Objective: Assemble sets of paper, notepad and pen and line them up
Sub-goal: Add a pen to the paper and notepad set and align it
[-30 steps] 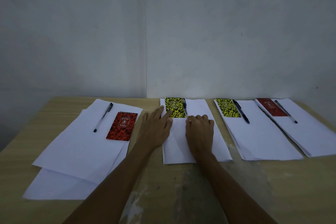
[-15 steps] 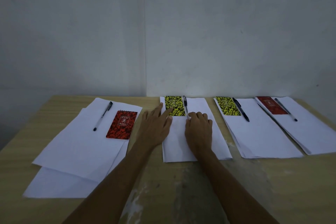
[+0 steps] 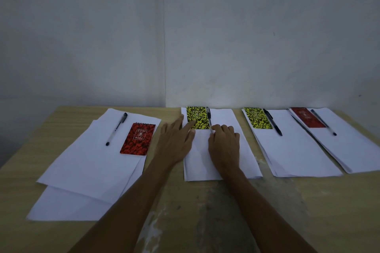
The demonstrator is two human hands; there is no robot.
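Several sets lie in a row on the wooden table [image 3: 205, 222]. On the middle paper [image 3: 244, 150], a yellow-black notepad [image 3: 196, 117] and a pen [image 3: 209, 116] sit at the far end. My left hand [image 3: 174, 144] lies flat with fingers spread, its index fingertip on the notepad's near edge. My right hand [image 3: 224, 141] rests curled on the paper, its fingertips touching the pen's near end. To the left, a skewed paper [image 3: 82, 162] carries a red notepad [image 3: 137, 138] and a pen [image 3: 116, 128]. To the right lie a yellow-notepad set [image 3: 258, 118] and a red-notepad set [image 3: 307, 117].
A second sheet [image 3: 61, 205] sticks out from under the left paper toward the table's front edge. A grey wall [image 3: 185, 37] stands right behind the table. The right-hand pens [image 3: 272, 122] [image 3: 322, 122] lie beside their notepads.
Both hands have slid a little farther from me along the middle paper. The pen beside the yellow notepad has been nudged toward the far edge, straighter against the notepad.
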